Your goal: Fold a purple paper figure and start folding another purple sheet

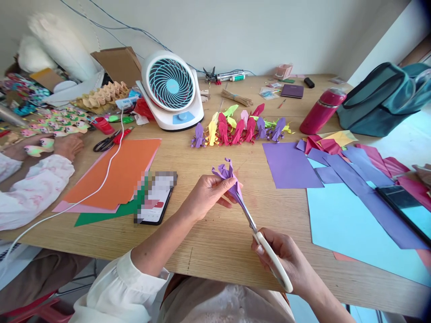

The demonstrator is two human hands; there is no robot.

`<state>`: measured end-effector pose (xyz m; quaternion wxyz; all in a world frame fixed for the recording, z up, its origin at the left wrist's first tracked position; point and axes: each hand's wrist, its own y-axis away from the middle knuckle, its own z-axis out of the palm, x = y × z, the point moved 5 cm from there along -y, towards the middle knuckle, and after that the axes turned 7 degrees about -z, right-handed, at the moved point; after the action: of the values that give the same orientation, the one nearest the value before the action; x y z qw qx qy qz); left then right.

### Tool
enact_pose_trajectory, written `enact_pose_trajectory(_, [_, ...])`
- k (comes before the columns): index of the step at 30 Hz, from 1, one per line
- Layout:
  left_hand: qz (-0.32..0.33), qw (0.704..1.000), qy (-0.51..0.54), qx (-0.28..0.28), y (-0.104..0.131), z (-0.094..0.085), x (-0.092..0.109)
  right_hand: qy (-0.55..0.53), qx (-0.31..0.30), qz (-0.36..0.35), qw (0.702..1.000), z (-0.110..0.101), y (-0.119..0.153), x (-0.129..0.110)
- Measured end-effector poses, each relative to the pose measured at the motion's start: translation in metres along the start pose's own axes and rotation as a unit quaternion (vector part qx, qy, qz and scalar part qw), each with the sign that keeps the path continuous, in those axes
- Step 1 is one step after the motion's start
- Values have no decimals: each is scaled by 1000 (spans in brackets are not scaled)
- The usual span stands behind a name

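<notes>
The single view is worn on the person's head, above the near edge of the tabletop (pixel 286 211), and faces forward and steeply down. It sits close enough to take in the person's lap (pixel 222 307) at the bottom, with the left hand (pixel 213 190) and right hand (pixel 281 255) at middle depth, just beyond that edge. Past them it looks across to the far edge, well apart from the camera, and up the wall (pixel 269 36) behind. The field is wide, bending the near edge, which slants lower toward the right; dark rounding shades the right corners.
</notes>
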<state>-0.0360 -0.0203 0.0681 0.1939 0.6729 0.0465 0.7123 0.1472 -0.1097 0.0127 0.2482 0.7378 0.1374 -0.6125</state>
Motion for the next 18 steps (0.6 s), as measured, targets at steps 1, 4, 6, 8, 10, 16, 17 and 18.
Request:
enact_pose_trajectory(1, [2, 1000, 0, 0, 0, 0, 0, 0, 0, 1, 1000, 0, 0, 0])
enact_pose_trajectory(4, [1, 1000, -7, -13, 2, 2, -1, 2, 6, -2, 1000, 0, -2, -2])
enact_pose_trajectory(6, [0, 1000, -10, -24, 3, 3, -1, 4, 11, -6, 1000, 0, -3, -3])
enact_pose_trajectory(8, [0, 1000, -11, -27, 3, 4, -1, 2, 15, -7, 1000, 0, -3, -5])
enact_pose_trajectory(10, [0, 1000, -11, -24, 3, 4, -1, 2, 16, -6, 1000, 1, -3, -6])
enact_pose_trajectory(16, [-5, 1000, -12, -19, 3, 3, -2, 3, 28, -6, 1000, 3, -4, -5])
enact_pose_trajectory(17, [-7, 1000, -11, -21, 3, 4, -2, -2, 28, -4, 1000, 3, -4, -4])
enact_pose_trajectory(18, [-8, 1000, -10, -24, 4, 4, -2, -7, 28, -2, 1000, 3, -4, -4])
